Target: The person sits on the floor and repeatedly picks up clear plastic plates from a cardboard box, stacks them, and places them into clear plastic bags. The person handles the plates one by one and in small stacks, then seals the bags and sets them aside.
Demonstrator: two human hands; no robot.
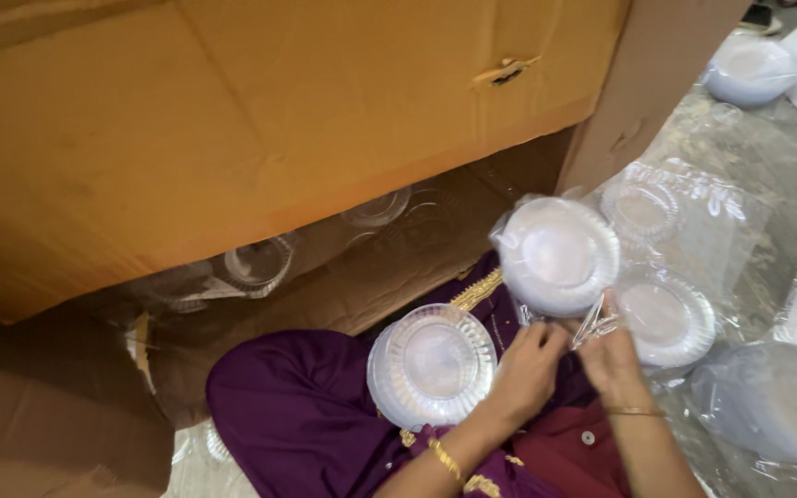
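My left hand (529, 369) and my right hand (609, 358) meet at the twisted neck of a clear plastic bag (592, 325). The bag holds a stack of clear ribbed disposable plates (557, 254), tilted upright just above my hands. Both hands pinch the bunched plastic at the bag's mouth. A second stack of the same plates (433, 362), without a bag, rests on my purple-clothed lap (297, 406), touching my left wrist. Gold bangles circle both wrists.
A large brown cardboard box (260, 120) fills the upper left, its flap hanging over loose clear plates (260, 263). Bagged plate stacks lie to the right (664, 318), (772, 401), (643, 210) and far top right (751, 69) on crinkled plastic sheeting (740, 157).
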